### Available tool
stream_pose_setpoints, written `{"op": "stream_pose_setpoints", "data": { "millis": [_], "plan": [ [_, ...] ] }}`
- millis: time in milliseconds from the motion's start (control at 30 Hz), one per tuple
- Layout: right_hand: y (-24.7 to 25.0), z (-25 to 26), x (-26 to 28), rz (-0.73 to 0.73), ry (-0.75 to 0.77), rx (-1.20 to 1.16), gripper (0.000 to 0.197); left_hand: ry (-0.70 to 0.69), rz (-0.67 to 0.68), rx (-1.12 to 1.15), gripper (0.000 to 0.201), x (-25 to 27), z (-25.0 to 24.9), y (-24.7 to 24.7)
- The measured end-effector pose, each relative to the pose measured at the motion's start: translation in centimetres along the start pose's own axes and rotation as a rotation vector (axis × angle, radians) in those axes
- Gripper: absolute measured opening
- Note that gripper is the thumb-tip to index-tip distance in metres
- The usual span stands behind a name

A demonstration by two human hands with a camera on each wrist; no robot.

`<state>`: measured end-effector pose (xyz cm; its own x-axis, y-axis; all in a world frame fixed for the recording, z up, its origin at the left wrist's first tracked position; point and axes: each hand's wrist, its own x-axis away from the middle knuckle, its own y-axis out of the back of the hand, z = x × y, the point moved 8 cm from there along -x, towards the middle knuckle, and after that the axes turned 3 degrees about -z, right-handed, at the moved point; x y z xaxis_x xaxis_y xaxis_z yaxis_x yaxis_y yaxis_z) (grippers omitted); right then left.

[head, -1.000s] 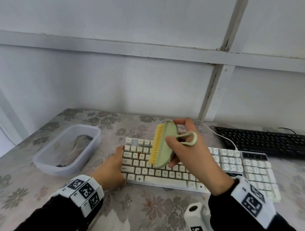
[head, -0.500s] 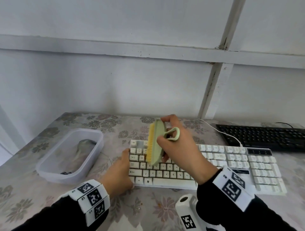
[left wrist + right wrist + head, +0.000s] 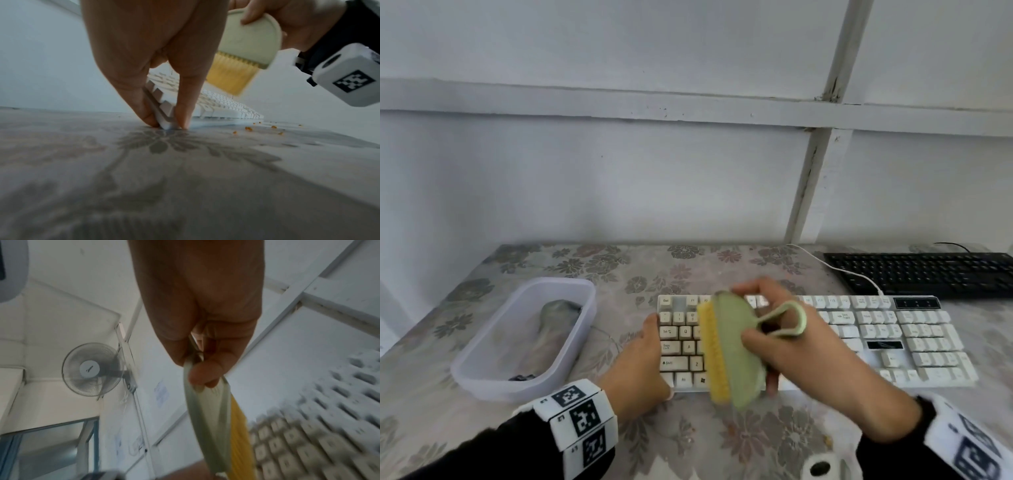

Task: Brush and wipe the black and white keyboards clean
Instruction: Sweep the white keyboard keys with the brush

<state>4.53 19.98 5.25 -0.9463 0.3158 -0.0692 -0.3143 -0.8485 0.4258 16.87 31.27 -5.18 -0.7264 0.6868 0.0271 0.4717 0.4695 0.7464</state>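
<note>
The white keyboard (image 3: pixel 893 342) lies across the middle of the floral table, and the black keyboard (image 3: pixel 928 274) sits behind it at the right. My left hand (image 3: pixel 654 359) pinches the white keyboard's front left corner (image 3: pixel 216 104) between thumb and finger (image 3: pixel 144 97). My right hand (image 3: pixel 791 346) grips a green brush (image 3: pixel 736 349) with yellow bristles (image 3: pixel 230 76), held on edge over the left keys near the front row. In the right wrist view the fingers curl round the brush (image 3: pixel 207 418) beside the blurred keys (image 3: pixel 308 434).
A clear plastic tub (image 3: pixel 585 308) with a grey cloth (image 3: pixel 551 325) inside stands left of the white keyboard. Orange crumbs (image 3: pixel 248 128) lie on the table by the keyboard's front edge. A white cable (image 3: pixel 842 270) runs toward the wall.
My right hand has swept the brush from the far rows toward the near edge of the white keyboard. The left hand has stayed on the left corner.
</note>
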Motion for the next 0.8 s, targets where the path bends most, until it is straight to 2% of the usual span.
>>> {"op": "stream_pose_setpoints", "data": {
  "millis": [100, 200, 433, 600, 700, 800],
  "plan": [
    [1.4, 1.2, -2.0, -0.148, 0.044, -0.009, 0.038, -0.004, -0.005, 0.001, 0.087, 0.0, -0.1, 0.1],
    [0.7, 1.8, -3.5, -0.180, 0.070, 0.006, 0.037, -0.007, -0.007, -0.013, 0.084, 0.0, -0.1, 0.2],
    [-4.1, -1.4, -0.3, 0.053, -0.036, 0.150, 0.031, 0.018, -0.007, -0.034, 0.088, -0.2, 0.4, -0.1],
    [-3.4, -1.0, 2.0, 0.158, -0.118, 0.096, 0.033, 0.031, -0.015, -0.060, 0.092, -0.2, 0.6, -0.3],
    [-2.0, 0.5, 2.0, 0.112, -0.091, 0.077, 0.034, 0.042, -0.010, -0.062, 0.092, 0.1, 0.4, -0.1],
    [0.0, 1.8, 0.7, -0.037, -0.023, 0.060, 0.035, 0.024, -0.006, -0.042, 0.089, 0.4, 0.0, 0.0]
  ]
}}
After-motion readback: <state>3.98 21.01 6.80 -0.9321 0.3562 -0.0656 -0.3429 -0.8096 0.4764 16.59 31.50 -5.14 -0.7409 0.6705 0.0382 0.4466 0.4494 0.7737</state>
